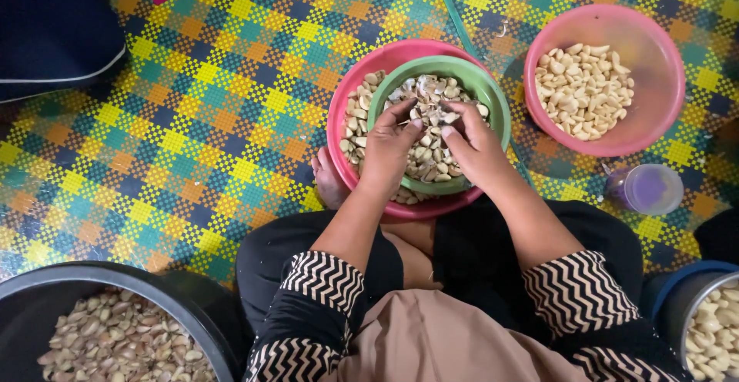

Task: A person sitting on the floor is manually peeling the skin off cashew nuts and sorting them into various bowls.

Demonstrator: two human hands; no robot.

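Left hand (391, 147) and right hand (471, 145), fingers pinched together on garlic cloves (428, 112) in green bowl (493, 97); pink bowl (654, 58) at two o'clock.

Green bowl (493, 105) of garlic cloves (428, 159), nested inside pink bowl (342, 105).

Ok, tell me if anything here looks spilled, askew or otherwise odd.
Nothing stands out. The green bowl sits nested inside a pink bowl, with both hands, left hand and right hand, working in the garlic cloves. The other pink bowl sits upright, and no cloves lie on the mat.
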